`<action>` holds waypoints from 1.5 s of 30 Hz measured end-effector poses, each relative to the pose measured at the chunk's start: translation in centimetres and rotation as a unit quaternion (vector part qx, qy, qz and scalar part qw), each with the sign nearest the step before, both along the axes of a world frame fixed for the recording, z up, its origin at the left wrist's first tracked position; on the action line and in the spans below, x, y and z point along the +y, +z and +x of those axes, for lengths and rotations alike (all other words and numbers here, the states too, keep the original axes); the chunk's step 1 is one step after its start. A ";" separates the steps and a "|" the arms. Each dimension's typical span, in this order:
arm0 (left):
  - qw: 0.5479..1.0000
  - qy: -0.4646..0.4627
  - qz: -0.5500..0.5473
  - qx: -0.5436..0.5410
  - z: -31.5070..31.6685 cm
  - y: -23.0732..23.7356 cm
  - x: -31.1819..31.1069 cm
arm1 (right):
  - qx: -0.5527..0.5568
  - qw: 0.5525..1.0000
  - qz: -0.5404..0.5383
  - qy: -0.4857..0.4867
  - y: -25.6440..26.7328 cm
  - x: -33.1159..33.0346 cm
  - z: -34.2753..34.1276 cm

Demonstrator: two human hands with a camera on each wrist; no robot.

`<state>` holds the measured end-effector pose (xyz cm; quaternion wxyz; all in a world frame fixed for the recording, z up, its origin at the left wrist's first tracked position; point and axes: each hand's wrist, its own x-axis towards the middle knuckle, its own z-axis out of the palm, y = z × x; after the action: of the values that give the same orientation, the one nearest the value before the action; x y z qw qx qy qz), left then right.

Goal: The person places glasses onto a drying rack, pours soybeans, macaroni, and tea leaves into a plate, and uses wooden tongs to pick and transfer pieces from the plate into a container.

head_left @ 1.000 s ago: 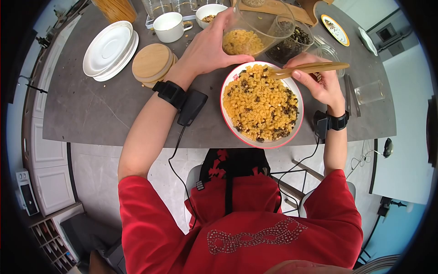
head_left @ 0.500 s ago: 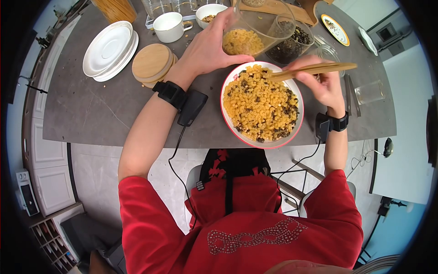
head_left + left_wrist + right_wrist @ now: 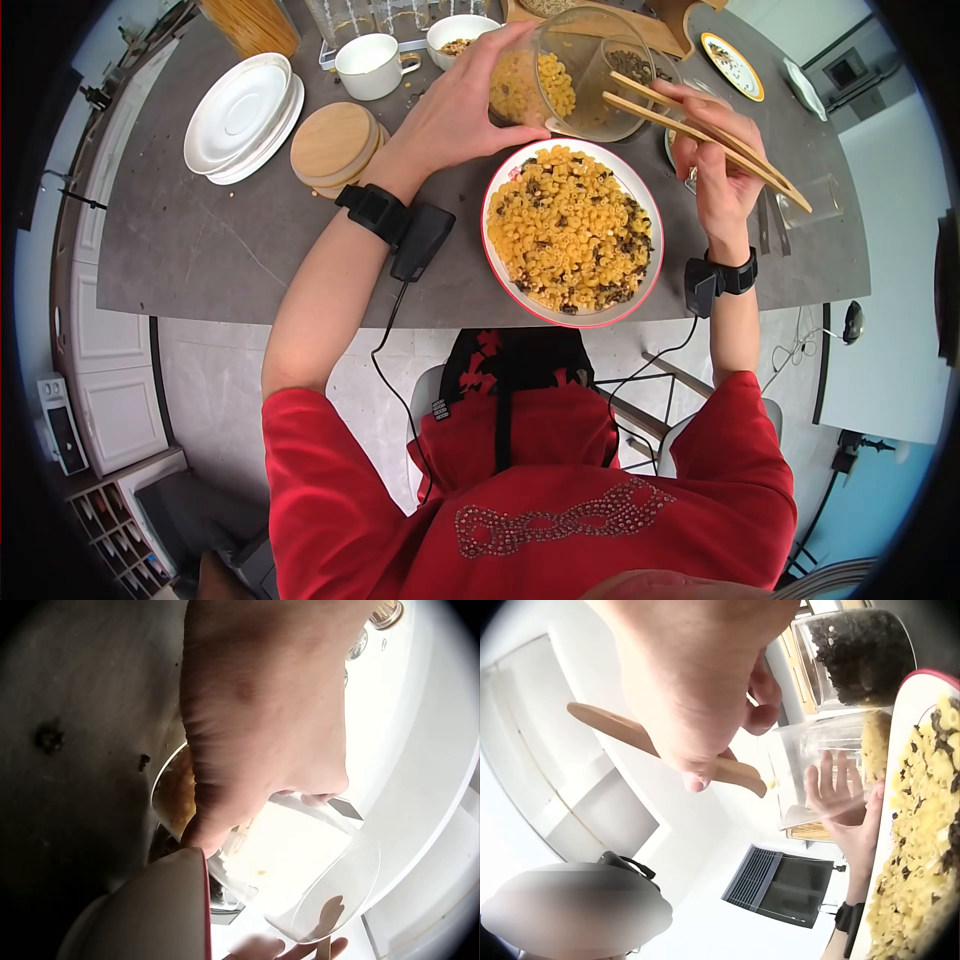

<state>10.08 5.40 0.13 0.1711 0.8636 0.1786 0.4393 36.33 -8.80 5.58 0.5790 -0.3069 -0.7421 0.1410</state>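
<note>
My left hand [image 3: 465,105] grips a clear container [image 3: 598,122] of yellow macaroni [image 3: 515,85], which is tilted with its mouth to the right. My right hand [image 3: 718,150] holds wooden tongs [image 3: 755,165], their two tips apart in front of the container's mouth. In the right wrist view, a small yellow piece [image 3: 772,783] shows just beside the tongs' tip. Below both hands, a red-rimmed white bowl [image 3: 487,240] is filled with macaroni and dark bits. The left thumb is right at the bowl's far rim. A second clear container [image 3: 862,660] of dark bits stands behind.
On the left are stacked white plates [image 3: 235,110], round wooden coasters [image 3: 330,140] and a white cup [image 3: 368,66]. A small white bowl [image 3: 460,38] stands behind. On the right lie a glass [image 3: 825,195] and an orange-rimmed plate [image 3: 735,68]. Spaghetti [image 3: 250,28] stands at the back left.
My right hand has lifted the tongs from the macaroni in the bowl up to the container's mouth, and their tips have spread. The container has tipped further to the right in my left hand.
</note>
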 end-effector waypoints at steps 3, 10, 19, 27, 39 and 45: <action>1.000 -0.009 -0.005 -0.007 0.1 -0.2 0.1 | 0.024 0.998 -0.005 0.055 -0.1 -0.4 0.8; 1.000 -0.002 -0.016 -0.009 0.2 -0.4 0.1 | -0.157 0.981 -0.115 -0.017 0.8 -0.9 0.9; 1.000 -0.006 -0.012 -0.009 0.1 -0.4 0.2 | -0.265 0.953 -0.145 -0.024 0.7 -0.5 0.4; 1.000 -0.010 -0.015 -0.007 0.1 -0.4 0.4 | -0.209 0.965 -0.153 0.037 0.3 -0.4 0.2; 1.000 0.005 0.006 0.019 0.0 0.1 0.1 | -0.225 0.955 -0.191 0.013 0.0 -0.6 -1.2; 1.000 0.012 0.002 0.024 0.0 0.2 -0.2 | -0.123 0.972 -0.191 0.055 0.2 -0.8 0.0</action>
<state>10.09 5.24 0.30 0.1601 0.8719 0.1917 0.4212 36.31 -9.63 5.77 0.4053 -0.3858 -0.7826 0.2727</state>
